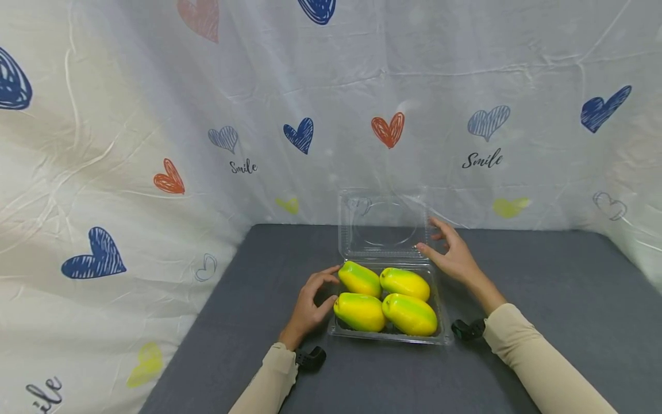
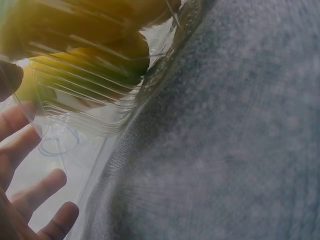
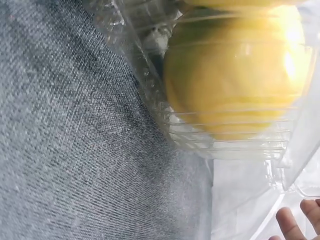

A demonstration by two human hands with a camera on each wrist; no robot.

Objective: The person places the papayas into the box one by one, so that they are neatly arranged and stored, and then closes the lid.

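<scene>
A clear plastic clamshell box [image 1: 390, 339] sits on the table with its lid [image 1: 383, 224] raised at the back. Several yellow-green, papaya-like fruits [image 1: 410, 314] lie in its base in two rows. At the base's left side is my left hand [image 1: 309, 305], thumb and fingertips right at the rim beside the fruits. The left wrist view shows its fingers [image 2: 42, 192] spread, some against the clear wall. My right hand [image 1: 457, 259] reaches to the lid's right edge, its thumb and fingers apart. In the right wrist view only its fingertips [image 3: 287, 222] show, near the lid.
A dark grey cloth [image 1: 558, 322] covers the table. Behind and to the left hangs a white curtain [image 1: 331, 86] printed with hearts and "Smile"; the raised lid stands close in front of it. A black band [image 1: 468, 329] is on the right wrist, another [image 1: 311, 359] on the left.
</scene>
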